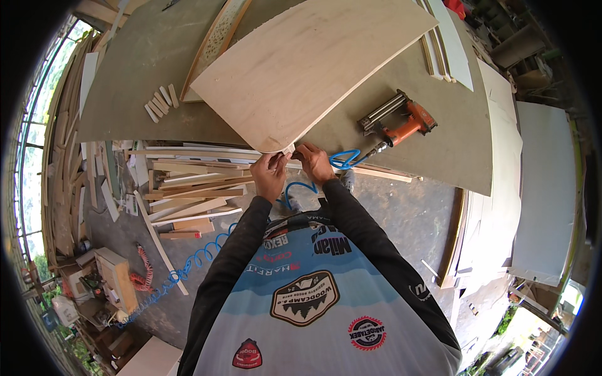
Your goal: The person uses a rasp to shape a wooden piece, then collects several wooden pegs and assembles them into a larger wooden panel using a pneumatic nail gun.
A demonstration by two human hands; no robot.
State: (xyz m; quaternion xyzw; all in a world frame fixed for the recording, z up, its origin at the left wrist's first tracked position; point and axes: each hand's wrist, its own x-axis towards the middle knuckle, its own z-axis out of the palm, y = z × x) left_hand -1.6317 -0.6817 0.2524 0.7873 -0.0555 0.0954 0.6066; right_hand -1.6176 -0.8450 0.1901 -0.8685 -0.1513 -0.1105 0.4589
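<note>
A large pale plywood panel point(307, 69) lies aslant on the worktable, its near rounded corner reaching the table's front edge. At that corner my left hand point(269, 174) is closed, fingertips pinched together around a small pale piece point(288, 149) whose kind I cannot make out. Close beside it, my right hand point(316, 164) is also closed, thumb and fingers bent in at the same corner; what they grip is hidden. Right of the panel, an orange and black nail gun point(401, 122) rests on its side, joined to a blue air hose point(343, 160).
Several short wood blocks point(161, 103) lie on the worktable point(119, 81), left of the panel. Long wood strips point(197, 188) are piled low on the left. White boards point(545, 188) stand at the right. The coiled blue hose point(204, 254) trails over the concrete floor point(401, 200).
</note>
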